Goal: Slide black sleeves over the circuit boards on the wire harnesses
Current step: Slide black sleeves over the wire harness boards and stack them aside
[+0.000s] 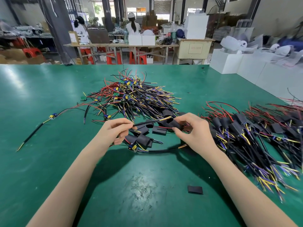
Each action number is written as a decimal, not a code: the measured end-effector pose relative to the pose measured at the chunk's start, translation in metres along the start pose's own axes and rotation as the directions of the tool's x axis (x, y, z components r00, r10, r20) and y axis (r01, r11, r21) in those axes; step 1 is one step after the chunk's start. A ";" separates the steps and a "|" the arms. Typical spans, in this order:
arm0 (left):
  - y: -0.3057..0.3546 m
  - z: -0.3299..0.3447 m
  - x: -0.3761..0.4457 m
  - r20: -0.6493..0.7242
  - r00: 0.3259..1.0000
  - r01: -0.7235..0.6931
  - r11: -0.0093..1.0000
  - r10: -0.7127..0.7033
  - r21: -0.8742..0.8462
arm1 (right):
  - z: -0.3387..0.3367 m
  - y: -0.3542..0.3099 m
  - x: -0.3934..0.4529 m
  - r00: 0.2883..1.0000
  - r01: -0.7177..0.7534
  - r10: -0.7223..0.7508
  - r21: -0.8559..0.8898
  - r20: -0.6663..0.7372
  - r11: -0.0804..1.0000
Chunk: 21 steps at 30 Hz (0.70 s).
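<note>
My left hand (114, 131) pinches a wire harness (147, 122) near its black cable end, whose yellow and purple tips point right. My right hand (191, 130) grips a black sleeve (176, 124) right at those wire tips. Several loose black sleeves (142, 138) lie under and between my hands. A small circuit board (132, 147) with blue and yellow parts lies just below them, joined to a black cable curving right. A pile of bare harnesses (131, 95) sits behind. Sleeved harnesses (249, 133) are heaped at the right.
The green table (49, 161) holds one stray harness (49, 118) at the left and a single black sleeve (195, 189) near the front. White boxes (246, 63) stand at the far right edge. People work at benches far behind.
</note>
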<state>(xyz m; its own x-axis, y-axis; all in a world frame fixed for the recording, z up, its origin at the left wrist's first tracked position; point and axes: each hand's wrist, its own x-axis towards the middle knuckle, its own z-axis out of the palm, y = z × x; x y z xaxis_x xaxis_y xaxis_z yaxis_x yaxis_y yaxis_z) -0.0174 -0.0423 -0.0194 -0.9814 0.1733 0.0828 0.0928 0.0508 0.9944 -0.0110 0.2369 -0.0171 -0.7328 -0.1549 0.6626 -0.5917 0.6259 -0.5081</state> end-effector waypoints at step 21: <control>0.000 0.033 -0.011 0.253 0.965 -0.153 0.929 0.068 0.337 | 0.010 -0.021 -0.006 0.920 0.379 -0.306 -0.353 0.247 0.855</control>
<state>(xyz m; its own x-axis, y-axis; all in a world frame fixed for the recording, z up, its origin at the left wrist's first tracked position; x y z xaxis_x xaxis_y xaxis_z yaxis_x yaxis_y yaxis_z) -0.0011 -0.0115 -0.0228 -0.8985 0.4191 0.1306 0.2934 0.3522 0.8887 0.0027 0.2171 -0.0155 -0.5759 -0.5225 0.6287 -0.6653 0.7465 0.0111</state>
